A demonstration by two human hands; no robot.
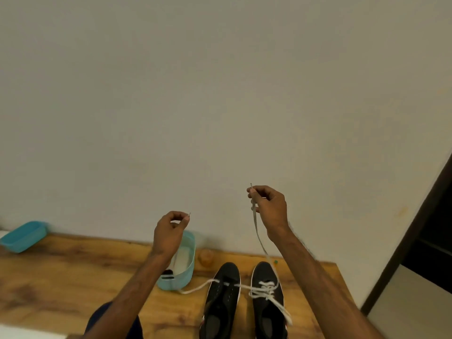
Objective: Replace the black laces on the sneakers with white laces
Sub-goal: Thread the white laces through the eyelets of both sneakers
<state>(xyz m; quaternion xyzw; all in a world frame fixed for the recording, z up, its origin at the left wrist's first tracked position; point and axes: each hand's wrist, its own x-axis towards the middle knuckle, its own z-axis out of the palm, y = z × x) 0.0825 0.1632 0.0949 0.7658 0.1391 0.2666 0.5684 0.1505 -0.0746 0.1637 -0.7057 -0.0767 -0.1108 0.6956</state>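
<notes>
The white lace (256, 226) ran through the front eyelets of the left sneaker (222, 302), both ends held up above the counter (61, 277). The left hand (168, 231) pinched one tip and the right hand (271, 209) pinched the other end higher up, other fingers curled. The right sneaker (266, 311) sat just beside it, already laced white. There was a pale blue tub (181, 277) near the toes and a blue container (23, 236) way off left.

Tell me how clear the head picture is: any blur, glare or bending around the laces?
Head view: soft, even light, no glare. Head view: the white lace below the right hand reads clearly; the lace end by the sneakers is smeared. Head view: the wide lens tilts the dark frame at right.
</notes>
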